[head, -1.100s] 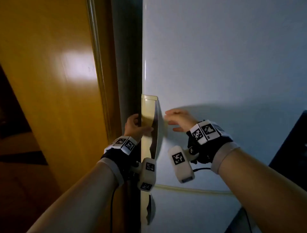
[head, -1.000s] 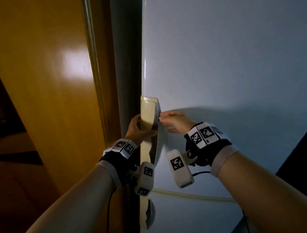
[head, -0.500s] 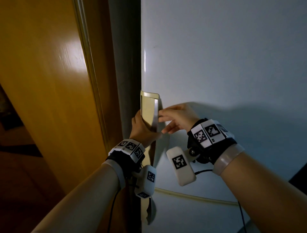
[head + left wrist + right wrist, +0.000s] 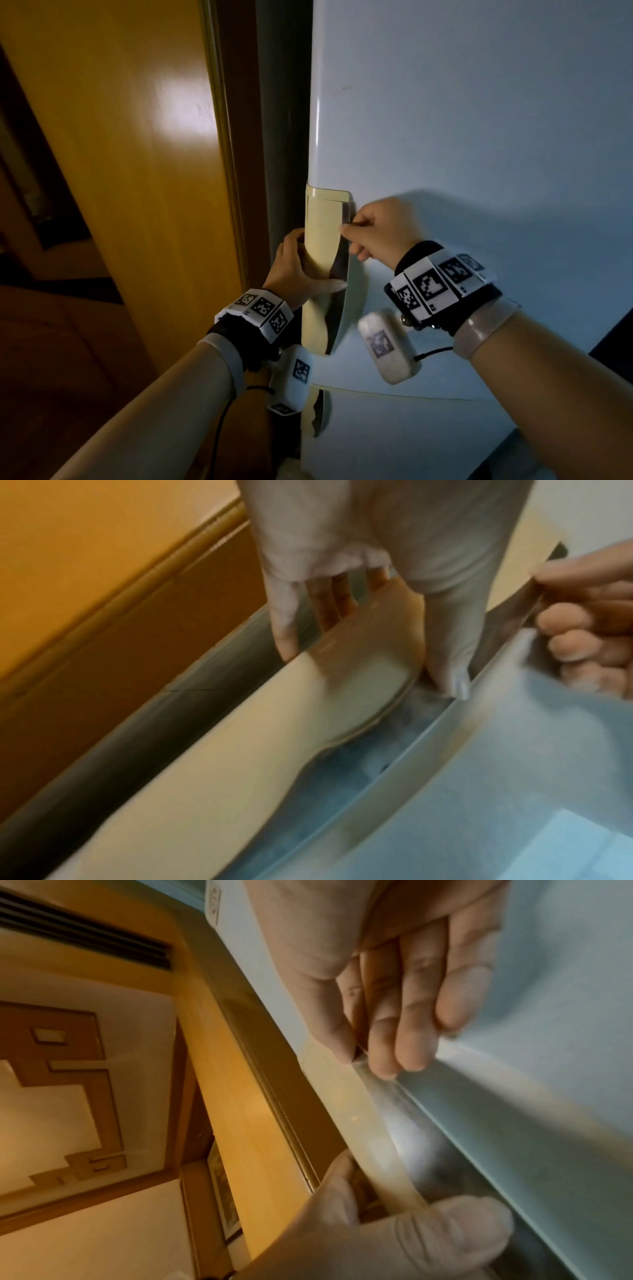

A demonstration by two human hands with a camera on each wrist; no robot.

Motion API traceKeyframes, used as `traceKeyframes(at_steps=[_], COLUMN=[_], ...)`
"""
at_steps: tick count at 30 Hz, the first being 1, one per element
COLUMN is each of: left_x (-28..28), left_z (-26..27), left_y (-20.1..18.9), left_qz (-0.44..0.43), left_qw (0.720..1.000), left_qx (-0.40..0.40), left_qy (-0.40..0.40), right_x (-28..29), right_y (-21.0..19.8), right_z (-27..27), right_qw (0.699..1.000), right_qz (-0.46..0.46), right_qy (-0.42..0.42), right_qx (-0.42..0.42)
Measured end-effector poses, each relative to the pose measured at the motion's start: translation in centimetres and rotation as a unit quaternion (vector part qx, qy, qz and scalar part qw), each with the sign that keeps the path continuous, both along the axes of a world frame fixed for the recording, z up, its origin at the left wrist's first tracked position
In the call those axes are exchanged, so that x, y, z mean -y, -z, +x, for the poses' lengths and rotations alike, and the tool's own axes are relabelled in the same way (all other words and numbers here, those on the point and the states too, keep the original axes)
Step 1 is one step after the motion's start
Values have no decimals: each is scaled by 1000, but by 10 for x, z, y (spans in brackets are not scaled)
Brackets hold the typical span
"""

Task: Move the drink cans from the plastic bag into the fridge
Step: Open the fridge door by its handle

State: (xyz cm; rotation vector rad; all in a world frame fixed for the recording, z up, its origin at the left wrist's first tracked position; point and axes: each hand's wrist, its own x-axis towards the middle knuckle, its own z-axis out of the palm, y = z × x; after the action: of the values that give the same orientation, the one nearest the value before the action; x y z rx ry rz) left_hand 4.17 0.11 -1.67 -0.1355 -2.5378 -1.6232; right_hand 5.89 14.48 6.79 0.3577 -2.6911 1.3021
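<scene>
The white fridge door (image 4: 462,120) fills the right of the head view and is closed. A cream handle (image 4: 323,219) runs down its left edge. My left hand (image 4: 294,270) grips the handle from the left, with the thumb laid across its front. My right hand (image 4: 373,233) has its fingers curled into the handle's dark recess from the right. In the left wrist view my left hand (image 4: 342,588) wraps the handle (image 4: 240,737). In the right wrist view my right hand (image 4: 394,1001) pinches the handle's edge (image 4: 369,1123). No cans or plastic bag are in view.
A glossy wooden panel (image 4: 120,171) stands close on the left, with a narrow dark gap between it and the fridge. Below is a second fridge door (image 4: 411,438) with its own handle (image 4: 317,414). A dark object (image 4: 616,342) shows at the right edge.
My right hand slid left off the flat door face and hooked its fingers into the handle's recess. My left hand stayed on the handle. The door has not moved.
</scene>
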Motion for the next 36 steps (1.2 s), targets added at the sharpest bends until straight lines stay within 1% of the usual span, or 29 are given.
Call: traceKeyframes(at_steps=[2,3,4,6,7,9,11,13,15,17,19,21,23,25,27,29,30,31,33,36], left_x=[6,9,12,17,19,24,30,32,38,48,63,78,86,89,90,90,90,90,90,85], left_z=[19,29,39,63,76,98,119,134,145,153,158,161,163,167,172,176,178,179,182,186], left_y=[4,4,5,4,4,6,7,5,0,-6,-7,-6,-8,-11,-13,-13,-13,-12,-11,-11], left_qz=[-17,-18,-13,11,24,38,37,47,80,61,49,80,102,109,117,127,132,134,135,136], left_qw=[1000,1000,999,998,997,995,989,982,972,962,957,959,961,957,957,956,956,956,956,957], left_qx=[2,-1,-5,-9,-6,-11,0,27,69,111,111,107,107,104,100,100,102,103,106,110], left_qy=[11,25,39,61,68,93,140,183,208,242,265,251,236,246,247,244,242,240,237,231], right_x=[3,5,8,16,23,42,64,81,90,92,90,83,76,72,68,62,57,51,35,1], right_y=[2,4,5,5,4,1,-1,-3,-8,-14,-16,-14,-9,-4,-1,0,0,1,0,-1], right_z=[22,35,48,76,91,121,142,153,159,164,169,178,189,200,209,214,215,215,217,229], right_qw=[995,989,983,971,965,960,965,971,971,968,965,950,932,924,909,889,883,879,873,842], right_qz=[63,78,74,19,-15,-68,-92,-104,-104,-122,-173,-233,-255,-239,-220,-160,-121,-84,-11,78], right_qy=[48,78,104,118,104,51,-7,-28,12,54,94,156,213,254,307,372,399,422,466,530], right_qx=[-61,-96,-134,-209,-239,-267,-245,-215,-214,-210,-172,-140,-145,-159,-177,-214,-217,-203,-141,-69])
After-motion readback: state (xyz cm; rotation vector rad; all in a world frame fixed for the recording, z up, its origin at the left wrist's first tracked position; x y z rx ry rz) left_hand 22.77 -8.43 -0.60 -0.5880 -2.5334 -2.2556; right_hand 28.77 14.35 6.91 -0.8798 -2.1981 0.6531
